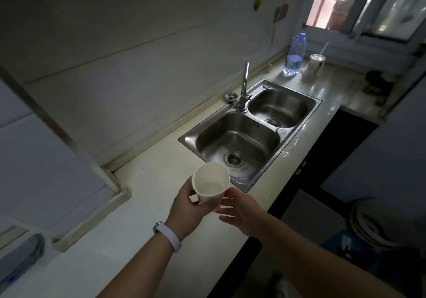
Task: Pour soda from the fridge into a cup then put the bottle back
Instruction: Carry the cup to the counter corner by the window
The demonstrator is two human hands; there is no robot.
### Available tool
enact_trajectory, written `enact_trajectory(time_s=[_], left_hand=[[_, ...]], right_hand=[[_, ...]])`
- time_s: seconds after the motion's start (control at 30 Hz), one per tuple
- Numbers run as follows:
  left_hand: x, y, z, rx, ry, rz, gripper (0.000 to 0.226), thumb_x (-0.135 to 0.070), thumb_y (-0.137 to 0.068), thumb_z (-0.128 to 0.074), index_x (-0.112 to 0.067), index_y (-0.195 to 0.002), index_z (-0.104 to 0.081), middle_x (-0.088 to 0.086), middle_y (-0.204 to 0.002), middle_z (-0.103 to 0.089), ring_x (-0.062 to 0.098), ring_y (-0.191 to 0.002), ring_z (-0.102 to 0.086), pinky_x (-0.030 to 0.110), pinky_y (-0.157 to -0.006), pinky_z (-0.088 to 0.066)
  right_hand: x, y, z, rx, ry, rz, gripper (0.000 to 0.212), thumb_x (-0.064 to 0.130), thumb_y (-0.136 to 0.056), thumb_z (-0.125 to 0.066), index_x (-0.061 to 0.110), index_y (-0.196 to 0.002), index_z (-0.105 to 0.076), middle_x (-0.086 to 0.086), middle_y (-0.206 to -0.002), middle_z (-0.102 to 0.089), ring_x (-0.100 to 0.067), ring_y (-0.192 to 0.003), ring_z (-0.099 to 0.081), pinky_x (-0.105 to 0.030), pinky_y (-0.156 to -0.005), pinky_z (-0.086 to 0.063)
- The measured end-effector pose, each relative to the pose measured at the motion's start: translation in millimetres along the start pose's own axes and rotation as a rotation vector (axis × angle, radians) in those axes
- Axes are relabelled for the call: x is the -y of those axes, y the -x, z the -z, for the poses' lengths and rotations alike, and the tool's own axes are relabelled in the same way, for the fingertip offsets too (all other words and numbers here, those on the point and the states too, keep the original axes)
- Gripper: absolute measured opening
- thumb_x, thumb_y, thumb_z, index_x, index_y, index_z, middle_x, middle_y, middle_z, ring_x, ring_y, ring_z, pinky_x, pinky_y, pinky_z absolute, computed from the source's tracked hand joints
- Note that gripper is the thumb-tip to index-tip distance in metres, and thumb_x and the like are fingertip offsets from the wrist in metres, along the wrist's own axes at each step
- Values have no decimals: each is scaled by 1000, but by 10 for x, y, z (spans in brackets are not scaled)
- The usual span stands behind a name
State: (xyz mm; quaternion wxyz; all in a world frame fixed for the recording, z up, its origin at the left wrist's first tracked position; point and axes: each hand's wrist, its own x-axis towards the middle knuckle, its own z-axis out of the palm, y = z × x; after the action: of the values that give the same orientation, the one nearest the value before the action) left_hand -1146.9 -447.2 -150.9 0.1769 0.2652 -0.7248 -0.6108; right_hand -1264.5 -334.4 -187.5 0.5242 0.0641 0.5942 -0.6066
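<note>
Here, both hands meet on a white paper cup [211,186], which is held in the air above the pale tabletop [147,182], just in front of the near left corner of the sink [187,139]. The cup is tilted so that its open mouth faces up and back toward the camera, and its inside shows plain white. The left hand [187,209] grips it from the left and below. Its thumb lies along the cup's left wall and its fingers curl under the lower part, so this hand is closed round the cup. A light wristband [167,235] sits on that wrist. The right hand [241,216] comes in from the right with its fingers loosely bent and spread. Its topmost fingertip touches the cup's right wall just below the rim, and the other fingers reach toward the base. I cannot tell whether they press on the base or only lie beside it, so I cannot tell if this hand truly holds the cup. The two hands are close together, with only the cup's lower part between them. The steel sink has two basins, with a tall faucet [244,83] at its back edge. Well apart, at the far end of the tabletop near the window [334,2], a clear plastic bottle [295,55] with a blue cap stands upright beside a second cup [317,63].
</note>
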Motion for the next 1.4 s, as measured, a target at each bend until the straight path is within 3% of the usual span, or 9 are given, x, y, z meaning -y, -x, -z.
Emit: enact_trajectory(time_s=[0.23, 0.47, 0.53, 0.67, 0.8, 0.97, 1.1, 1.27, 1.4], left_hand=[[-118, -377, -771, 47, -40, 37, 58, -20, -69, -86, -48, -110, -56, -20, -106, -66, -5, -97, -60, 16, -68, -53], [-486, -811, -1877, 167, -12, 18, 58, -4, -73, -81, -34, -115, -56, -15, -100, -71, 2, -93, -66, 18, -64, -53], [-609, -973, -2248, 191, -17, 5, 58, -8, -70, -84, -30, -117, -58, -9, -104, -72, 10, -98, -67, 23, -71, -56], [-852, -1225, -2958, 246, -28, -48, 58, -7, -70, -84, -31, -115, -59, -12, -103, -71, 2, -97, -65, 17, -73, -53], [-1049, -1452, -3515, 335, -39, -84, 64, -13, -67, -84, -29, -123, -57, -9, -109, -71, 2, -100, -65, 15, -75, -51], [-1293, -1714, -4079, 425, -70, -158, 53, -2, -73, -80, -33, -110, -57, -24, -97, -69, -6, -85, -65, 12, -67, -51], [-1357, -2021, -4388, 458, -66, -162, 54, -5, -72, -83, -18, -119, -60, -6, -102, -72, 5, -95, -67, 15, -73, -52], [-1302, -2511, -4673, 459, -31, -129, 62, -13, -69, -85, -25, -123, -56, -7, -109, -71, 1, -100, -65, 15, -76, -52], [-1242, -3042, -4888, 459, 10, -108, 54, -12, -69, -83, -27, -115, -60, -11, -107, -72, 3, -98, -66, 14, -75, -51]], right_hand=[[301, -92, 770, -14, -87, -13, 27, 34, -93, -56, 10, -102, -65, -9, -97, -69, -26, -91, -67, -32, -73, -52], [893, 14, 1806, -44, -145, 30, 23, 27, -94, -50, 9, -94, -65, -6, -79, -69, -22, -78, -63, -32, -73, -46], [1108, 80, 2163, -62, -144, 63, 24, 28, -95, -48, 11, -94, -65, -4, -76, -70, -21, -78, -63, -33, -78, -46], [1491, 227, 2834, -101, -151, 113, 27, 30, -95, -48, 13, -100, -68, -7, -92, -71, -24, -93, -63, -35, -88, -48], [1741, 329, 3363, -163, -198, 157, 31, 32, -98, -45, 12, -107, -67, -7, -95, -71, -23, -91, -64, -35, -86, -48], [2015, 441, 3834, -212, -242, 210, 31, 30, -100, -44, 12, -110, -66, -7, -96, -71, -23, -91, -64, -34, -84, -51], [2245, 393, 4110, -242, -229, 224, 28, 30, -102, -40, 16, -104, -64, -6, -100, -70, -24, -97, -64, -37, -94, -48], [2585, 95, 4357, -274, -229, 215, 29, 31, -101, -41, 15, -108, -65, -7, -102, -71, -25, -97, -63, -35, -87, -49], [2926, -295, 4559, -291, -223, 172, 34, 32, -99, -43, 11, -115, -66, -12, -111, -71, -24, -94, -62, -32, -79, -49]])
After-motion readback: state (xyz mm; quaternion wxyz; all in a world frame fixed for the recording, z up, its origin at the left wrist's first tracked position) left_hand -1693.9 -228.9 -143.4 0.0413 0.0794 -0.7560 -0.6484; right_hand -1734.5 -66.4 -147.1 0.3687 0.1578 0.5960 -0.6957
